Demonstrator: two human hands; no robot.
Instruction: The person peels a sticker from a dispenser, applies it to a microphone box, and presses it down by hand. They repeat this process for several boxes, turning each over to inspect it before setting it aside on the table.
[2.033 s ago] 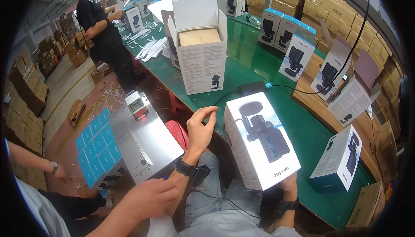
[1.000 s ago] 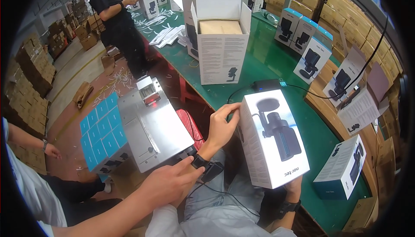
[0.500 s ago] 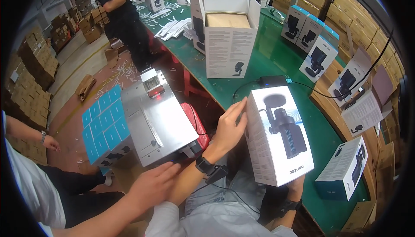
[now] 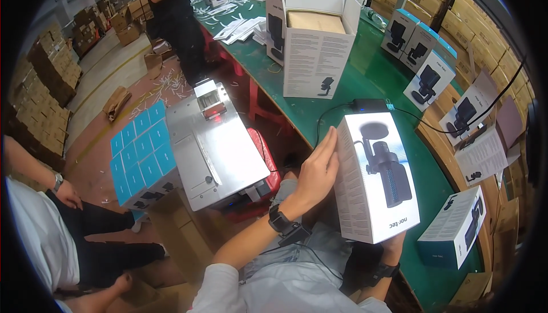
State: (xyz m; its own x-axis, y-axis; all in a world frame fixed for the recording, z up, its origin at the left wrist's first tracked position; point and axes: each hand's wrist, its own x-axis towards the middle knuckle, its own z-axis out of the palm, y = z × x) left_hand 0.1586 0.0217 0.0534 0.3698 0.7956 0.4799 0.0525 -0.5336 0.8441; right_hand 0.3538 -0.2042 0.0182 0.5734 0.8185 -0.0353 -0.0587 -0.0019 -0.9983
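A white microphone box (image 4: 377, 182), printed with a dark microphone, stands tilted in front of me over the green table's near edge. My right hand (image 4: 394, 240) holds it from below at its lower end; the fingers are mostly hidden behind the carton. Against the box's left side lies my left hand (image 4: 319, 170), its fingers stretched out and pointing up along the panel. Beyond the box a small black device (image 4: 368, 105) with a cable rests on the tabletop. Both my wrists wear dark strapped devices.
A metal machine (image 4: 214, 147) stands left of me, beside a carton of blue-topped boxes (image 4: 142, 147). A tall open box (image 4: 317, 56) and several microphone boxes (image 4: 429, 79) stand on the green table (image 4: 308, 110). A co-worker's hand (image 4: 68, 195) is at the left; another person stands farther back.
A co-worker's hand has drawn back from beside my left forearm toward the lower left. My view has shifted slightly; my hands stay at the microphone box.
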